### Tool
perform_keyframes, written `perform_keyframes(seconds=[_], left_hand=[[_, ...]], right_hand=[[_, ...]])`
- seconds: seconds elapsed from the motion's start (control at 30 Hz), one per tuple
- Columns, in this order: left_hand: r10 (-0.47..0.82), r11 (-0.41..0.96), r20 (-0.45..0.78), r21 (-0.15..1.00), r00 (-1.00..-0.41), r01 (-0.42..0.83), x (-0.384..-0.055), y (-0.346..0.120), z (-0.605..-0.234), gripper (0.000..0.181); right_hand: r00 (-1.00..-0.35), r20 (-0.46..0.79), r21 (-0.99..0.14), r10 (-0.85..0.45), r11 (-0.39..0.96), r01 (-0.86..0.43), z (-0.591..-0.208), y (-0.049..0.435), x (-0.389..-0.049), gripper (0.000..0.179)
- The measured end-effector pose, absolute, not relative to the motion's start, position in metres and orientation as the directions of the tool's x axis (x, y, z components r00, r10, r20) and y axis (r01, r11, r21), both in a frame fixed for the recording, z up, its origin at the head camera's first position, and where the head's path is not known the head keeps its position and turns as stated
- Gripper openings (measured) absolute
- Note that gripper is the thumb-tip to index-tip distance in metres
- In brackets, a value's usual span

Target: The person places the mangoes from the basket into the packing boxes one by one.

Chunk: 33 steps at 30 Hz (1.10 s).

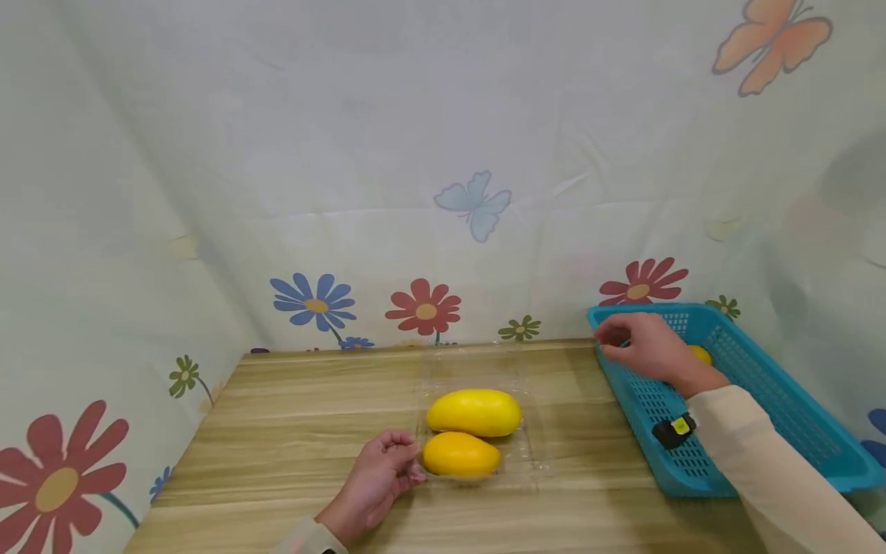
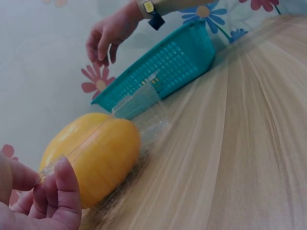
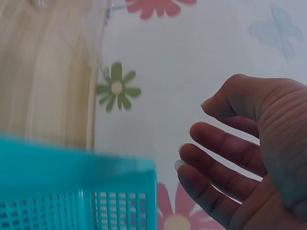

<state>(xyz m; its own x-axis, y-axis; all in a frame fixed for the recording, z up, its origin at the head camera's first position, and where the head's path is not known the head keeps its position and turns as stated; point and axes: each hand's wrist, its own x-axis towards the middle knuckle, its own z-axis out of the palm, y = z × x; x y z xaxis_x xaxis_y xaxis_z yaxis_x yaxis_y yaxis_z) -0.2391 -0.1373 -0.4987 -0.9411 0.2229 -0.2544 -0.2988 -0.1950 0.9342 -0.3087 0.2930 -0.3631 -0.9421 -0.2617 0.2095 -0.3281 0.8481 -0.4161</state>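
Two yellow mangoes, a longer one (image 1: 474,412) behind a shorter one (image 1: 461,455), lie side by side in a clear plastic clamshell box (image 1: 536,462) on the table. My left hand (image 1: 379,478) pinches the box's near left edge between thumb and fingers; the left wrist view shows this thin plastic edge at the fingertips (image 2: 66,172). Over the far left rim of a blue plastic basket (image 1: 782,385) is my right hand (image 1: 640,344), fingers loosely bent and nothing in them. Another yellow fruit (image 1: 700,354) shows in the basket, partly hidden behind my right wrist.
The wood-grain table (image 1: 298,415) runs back to a pale curtain (image 1: 388,138) printed with flowers and butterflies. The basket stands at the table's right side, its walls slatted with holes. The box's raised lid (image 1: 474,365) is at its far side.
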Motion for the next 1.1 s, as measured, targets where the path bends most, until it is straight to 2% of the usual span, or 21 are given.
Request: perform_keyframes(seconds=[0.3,0.67,1.1], left_hand=[[0.229,-0.202,-0.248,0.934,-0.941,-0.295,-0.239,-0.138,-0.5,0.025],[0.244,-0.214,-0.234,0.933,-0.941,-0.288,-0.238,-0.139,-0.498,0.024],[0.243,-0.206,-0.242,0.933,-0.939,-0.294,-0.239,-0.14,-0.499,0.023]], right_hand=[[-0.962,0.204,-0.403,-0.182,0.88,-0.251,-0.359,0.335,-0.323,0.034],[-0.988,0.114,-0.38,-0.108,0.914,-0.144,-0.373,0.377,-0.337,0.043],[-0.989,-0.089,-0.37,-0.118,0.926,-0.077,-0.399,0.41,-0.345,0.053]])
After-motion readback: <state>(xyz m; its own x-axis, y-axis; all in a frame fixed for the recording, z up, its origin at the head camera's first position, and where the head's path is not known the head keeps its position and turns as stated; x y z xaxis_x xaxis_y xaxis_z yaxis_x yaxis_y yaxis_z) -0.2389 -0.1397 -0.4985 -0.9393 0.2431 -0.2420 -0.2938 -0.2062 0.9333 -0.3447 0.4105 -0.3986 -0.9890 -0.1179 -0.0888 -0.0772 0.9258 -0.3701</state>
